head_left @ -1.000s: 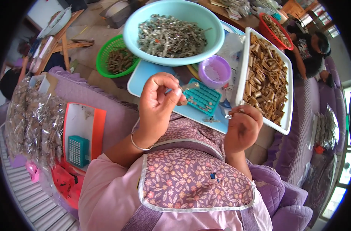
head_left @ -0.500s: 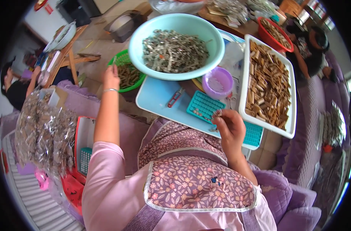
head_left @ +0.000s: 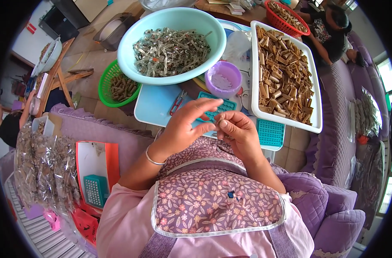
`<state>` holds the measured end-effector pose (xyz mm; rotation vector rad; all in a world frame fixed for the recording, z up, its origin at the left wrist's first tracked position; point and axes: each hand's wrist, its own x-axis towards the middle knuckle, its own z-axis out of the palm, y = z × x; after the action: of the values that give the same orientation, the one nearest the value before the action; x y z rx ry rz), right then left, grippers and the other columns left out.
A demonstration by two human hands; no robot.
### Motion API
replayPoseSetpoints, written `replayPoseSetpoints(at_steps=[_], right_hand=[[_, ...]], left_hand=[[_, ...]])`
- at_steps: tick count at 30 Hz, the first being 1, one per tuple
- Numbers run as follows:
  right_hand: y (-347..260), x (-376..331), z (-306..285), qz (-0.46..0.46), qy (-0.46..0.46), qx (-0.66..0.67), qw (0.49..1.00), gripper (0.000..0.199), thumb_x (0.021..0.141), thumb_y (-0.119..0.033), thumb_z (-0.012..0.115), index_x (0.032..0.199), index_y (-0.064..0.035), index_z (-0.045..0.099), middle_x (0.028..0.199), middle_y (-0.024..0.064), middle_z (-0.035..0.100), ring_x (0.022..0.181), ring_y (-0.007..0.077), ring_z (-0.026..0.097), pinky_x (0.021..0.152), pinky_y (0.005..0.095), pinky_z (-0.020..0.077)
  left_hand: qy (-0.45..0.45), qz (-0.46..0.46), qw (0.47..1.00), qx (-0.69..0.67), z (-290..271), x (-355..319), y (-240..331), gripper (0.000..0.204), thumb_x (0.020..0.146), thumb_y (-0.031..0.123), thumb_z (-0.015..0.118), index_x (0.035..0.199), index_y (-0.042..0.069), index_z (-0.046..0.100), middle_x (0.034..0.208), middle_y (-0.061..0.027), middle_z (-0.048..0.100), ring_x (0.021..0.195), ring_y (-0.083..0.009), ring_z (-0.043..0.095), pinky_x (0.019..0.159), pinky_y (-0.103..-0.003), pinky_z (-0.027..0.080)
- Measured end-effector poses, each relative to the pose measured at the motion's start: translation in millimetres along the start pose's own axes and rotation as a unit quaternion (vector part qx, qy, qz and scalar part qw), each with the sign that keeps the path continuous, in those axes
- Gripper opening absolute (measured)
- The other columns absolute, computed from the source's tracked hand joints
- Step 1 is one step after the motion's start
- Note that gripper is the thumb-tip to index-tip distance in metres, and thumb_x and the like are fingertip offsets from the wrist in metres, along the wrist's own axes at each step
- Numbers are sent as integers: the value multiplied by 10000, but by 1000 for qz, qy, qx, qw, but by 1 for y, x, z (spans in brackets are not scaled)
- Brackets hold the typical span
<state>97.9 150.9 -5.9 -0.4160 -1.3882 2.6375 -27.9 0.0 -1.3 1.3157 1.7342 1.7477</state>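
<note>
Both hands meet above my lap, at the near edge of a light-blue board [head_left: 155, 101]. My left hand [head_left: 185, 129], with a bracelet at its wrist, is open, fingers stretched and apart, its thumb close to the right fingertips. My right hand [head_left: 240, 132] pinches something small that its fingers mostly hide. Just beyond them lies a teal pitted tray [head_left: 227, 105], partly covered by my left fingers. Red-handled thread snips [head_left: 176, 104] rest left of it. Behind the tray stands a purple bowl [head_left: 224, 86] with small pale pieces inside.
A large pale-blue basin [head_left: 127, 51] holds shiny wrapped strips. Left of it sits a green basket [head_left: 104, 88] of brown pieces; to the right, a white tray [head_left: 255, 64] heaped with brown tube-like pieces. Another teal pitted tray [head_left: 270, 132] lies near it. A person [head_left: 329, 38] sits at far right.
My left hand has come back from the green basket to my right hand. The right hand has shifted slightly left and still pinches. The view has turned a little.
</note>
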Motion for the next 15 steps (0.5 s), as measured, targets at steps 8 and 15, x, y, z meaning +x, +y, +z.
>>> replayPoseSetpoints(at_steps=[8, 15], right_hand=[[-3, 0, -5, -5, -8, 7, 1000, 122, 912, -119, 636, 993, -42, 585, 816, 22, 634, 672, 78, 598, 535, 184, 395], [3, 1, -10, -79, -15, -12, 997, 87, 904, -73, 634, 929, -44, 556, 809, 39, 634, 695, 89, 611, 525, 182, 414]], left_hand=[[-34, 44, 993, 109, 7, 11, 7, 314, 786, 33, 720, 1092, 30, 647, 1074, -102, 640, 834, -179, 647, 747, -289, 552], [32, -14, 999, 34, 23, 6, 9, 307, 776, -23, 705, 1074, 12, 642, 1018, -97, 639, 830, -173, 659, 741, -288, 555]])
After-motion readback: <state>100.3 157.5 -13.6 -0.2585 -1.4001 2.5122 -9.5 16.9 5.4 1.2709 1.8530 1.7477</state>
